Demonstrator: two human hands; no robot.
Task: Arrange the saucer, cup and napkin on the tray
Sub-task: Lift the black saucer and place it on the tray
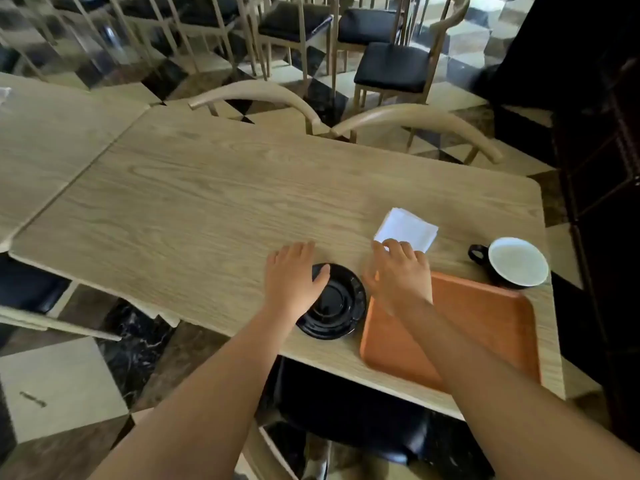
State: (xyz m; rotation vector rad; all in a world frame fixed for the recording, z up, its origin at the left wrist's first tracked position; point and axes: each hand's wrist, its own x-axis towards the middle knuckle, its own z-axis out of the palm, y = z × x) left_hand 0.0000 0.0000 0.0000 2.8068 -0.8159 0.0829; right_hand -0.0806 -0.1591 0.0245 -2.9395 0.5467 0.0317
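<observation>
Here the left hand (294, 275) lies spread and flat over the far left rim of the black saucer (334, 303), thumb on the rim, gripping nothing. The right hand (398, 271) reaches over the tray's (485, 327) far left corner, fingertips (389, 245) touching the near edge of the white napkin (408, 228); whether they pinch it cannot be told. The saucer sits on the tabletop (207, 209) just left of the orange tray. The cup (516, 263) stands beyond the tray's far right corner.

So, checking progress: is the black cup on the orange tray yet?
No, the black cup stands on the wooden table just beyond the orange tray.
</observation>
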